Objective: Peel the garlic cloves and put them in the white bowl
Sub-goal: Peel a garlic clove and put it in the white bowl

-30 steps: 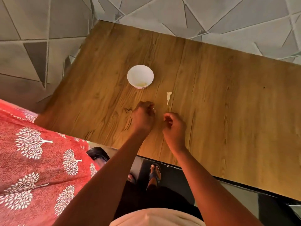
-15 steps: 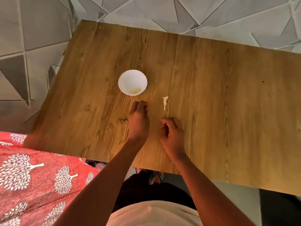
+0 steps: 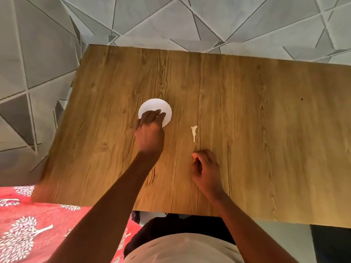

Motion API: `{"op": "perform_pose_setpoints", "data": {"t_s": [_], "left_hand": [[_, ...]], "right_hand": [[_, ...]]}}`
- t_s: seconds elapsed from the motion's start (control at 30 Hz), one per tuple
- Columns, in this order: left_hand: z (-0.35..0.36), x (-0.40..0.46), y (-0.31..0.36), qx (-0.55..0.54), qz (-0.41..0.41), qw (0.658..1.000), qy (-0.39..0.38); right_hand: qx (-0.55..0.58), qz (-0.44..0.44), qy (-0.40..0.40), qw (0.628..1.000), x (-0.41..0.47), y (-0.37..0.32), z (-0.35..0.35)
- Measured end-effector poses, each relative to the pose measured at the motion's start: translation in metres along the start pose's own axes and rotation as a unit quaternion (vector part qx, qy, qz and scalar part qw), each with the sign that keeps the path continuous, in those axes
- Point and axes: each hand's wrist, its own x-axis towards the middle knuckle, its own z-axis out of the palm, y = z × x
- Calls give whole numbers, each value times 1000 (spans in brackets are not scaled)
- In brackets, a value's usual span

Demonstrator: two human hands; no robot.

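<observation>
Left grip reaching over near rim of white bowl, fingers bunched, contents not discernible. Right grip loosely curled on worktop, pinching a pale scrap, perhaps peel. Just beyond right grip, loose garlic peel. No clove visible.

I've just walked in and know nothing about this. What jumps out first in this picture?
First, the white bowl left of centre on the wooden table, with the left hand reaching over its near rim, fingers spread. To the right of the bowl lies a pale scrap of garlic peel, alone on the wood. Just nearer than that, the right hand is curled loosely; what it holds cannot be made out.
</observation>
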Motion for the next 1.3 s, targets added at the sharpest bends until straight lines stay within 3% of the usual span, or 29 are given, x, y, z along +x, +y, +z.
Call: {"op": "perform_pose_setpoints", "data": {"t_s": [0.13,0.2,0.37,0.5,0.6,0.77,1.0,1.13,1.3], "left_hand": [[1,-21,29,-25,44,998,47],[6,-32,57,-76,52,996,10],[38,-37,93,-160,-120,971,-131],[53,-33,93,-207,-194,953,-107],[45,-30,95,-300,-259,912,-107],[39,-24,84,-407,-300,849,-156],[43,-25,78,-407,-267,854,-184],[43,-26,78,-404,-253,859,-188],[46,-27,77,-337,-217,902,-158]], "right_hand": [[37,7,-8,999,10,3,-12],[54,17,8,998,20,7,-21],[97,55,22,994,52,21,-40],[153,90,4,984,72,30,-47],[215,135,-30,967,83,33,-47],[262,161,-66,949,98,32,-46],[284,212,-73,932,111,31,-40],[274,185,-87,940,114,30,-41],[282,208,-92,932,116,26,-47]]}}
